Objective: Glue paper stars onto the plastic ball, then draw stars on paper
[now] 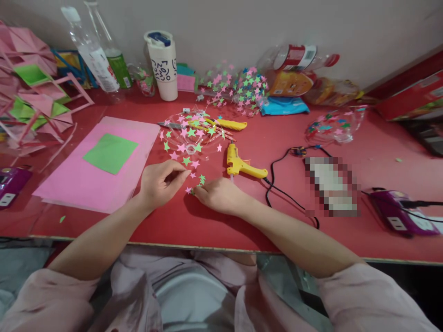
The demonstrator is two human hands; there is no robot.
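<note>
My left hand (162,182) is closed in a pinch, thumb and fingertips together beside a small pink star (193,175). What lies between those fingertips is too small to make out. Just to the right, my right hand (221,196) rests low over the table with its fingers curled together. Its fingertips touch or nearly touch small green stars (201,180) and another pink star (188,190); whether one is gripped cannot be told. Beyond both hands lies a clear plastic piece dotted with pink and green stars (191,132). A yellow glue gun (238,163) lies near my right hand.
Pink paper sheets (86,191) with a green square (110,153) lie left. A yellow-handled cutter (233,125) lies behind the stars. A white tumbler (162,69), bottles and star-covered clear plastic (251,90) line the wall. A black cord (290,200) crosses toward a purple power strip (398,214).
</note>
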